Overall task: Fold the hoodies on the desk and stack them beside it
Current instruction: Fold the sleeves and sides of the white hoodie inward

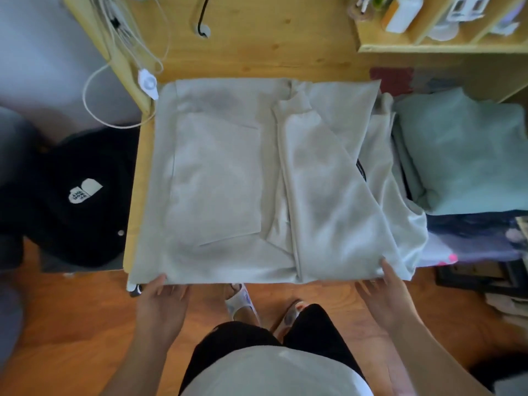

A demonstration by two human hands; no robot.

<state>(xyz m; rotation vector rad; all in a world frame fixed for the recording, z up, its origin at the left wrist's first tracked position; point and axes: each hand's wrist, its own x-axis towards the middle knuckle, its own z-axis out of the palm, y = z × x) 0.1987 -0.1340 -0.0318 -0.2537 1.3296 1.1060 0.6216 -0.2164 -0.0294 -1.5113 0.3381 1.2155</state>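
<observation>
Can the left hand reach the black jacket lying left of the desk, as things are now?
Probably yes. The left hand holds the grey hoodie's near edge, and nothing visible stands between it and the black jacket; it must let go first.

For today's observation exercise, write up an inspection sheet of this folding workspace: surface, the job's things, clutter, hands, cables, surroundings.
Surface: wooden desk, mostly covered by cloth.
Job's things: light grey hoodie spread flat, sleeve folded across its right half; pale green folded garment on a pile to the right; black garment with a white logo to the left, off the desk.
Clutter: shelf holding bottles and boxes at the far right.
Hands: left hand and right hand at the hoodie's near hem, thumbs on top; grip unclear.
Cables: white cable with an inline switch at the desk's left edge; black cable behind.
Surroundings: wooden floor, slippered feet below.
</observation>
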